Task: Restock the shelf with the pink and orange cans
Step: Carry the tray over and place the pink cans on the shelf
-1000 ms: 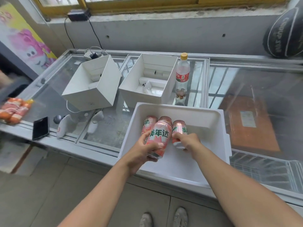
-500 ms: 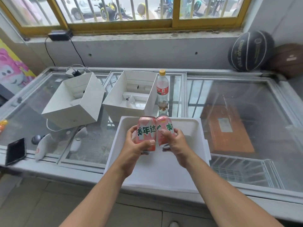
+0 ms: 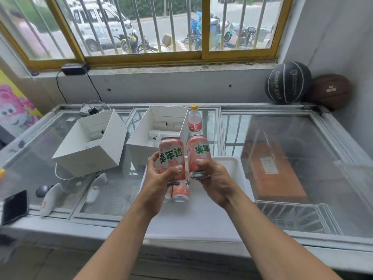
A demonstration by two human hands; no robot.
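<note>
The left hand [image 3: 159, 180] is wrapping the first pink can [image 3: 171, 156] low down; the right hand [image 3: 215, 179] is clasping the second pink can [image 3: 198, 151] near its base; both are hovering above the white tray [image 3: 241, 170] — smooth, stiff, probably full — calling for firm mid-body holds

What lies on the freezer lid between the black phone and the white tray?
Head view: a white handheld device, a second one, a small dark ball.

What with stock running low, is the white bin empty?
Not empty: at least one pink can sits in the white bin, showing just below the left hand.
</note>
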